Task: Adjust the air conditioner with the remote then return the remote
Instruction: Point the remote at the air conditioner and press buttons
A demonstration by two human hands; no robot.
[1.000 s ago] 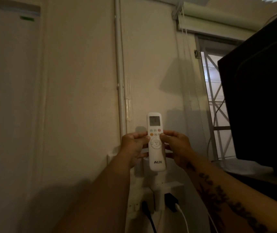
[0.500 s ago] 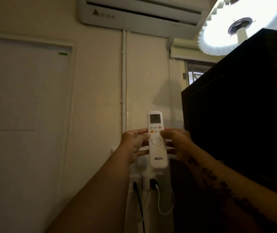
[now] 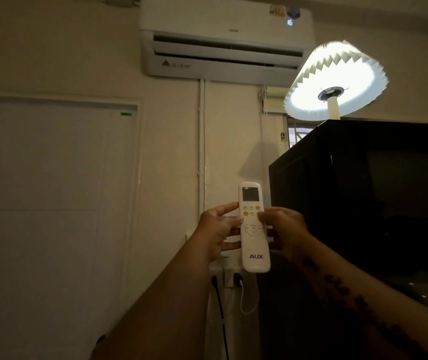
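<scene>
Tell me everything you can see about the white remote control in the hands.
The slim white plastic remote control stands upright, its face to the camera. It has a small grey screen at the top, rows of small buttons including an orange one, a round pad below them, and "AUX" printed near its rounded bottom. The left hand and the right hand grip its sides, thumbs on the buttons, below the white wall air conditioner.

The remote (image 3: pixel 253 227) is long and white, with a small grey screen at its top, little round buttons below that, one of them orange, and the word AUX near its bottom. It stands upright in the middle of the view, with its top end pointing up. The air conditioner (image 3: pixel 225 37) is a wide white box high on the far wall, above the remote, and a small blue light glows at its top right corner.
</scene>
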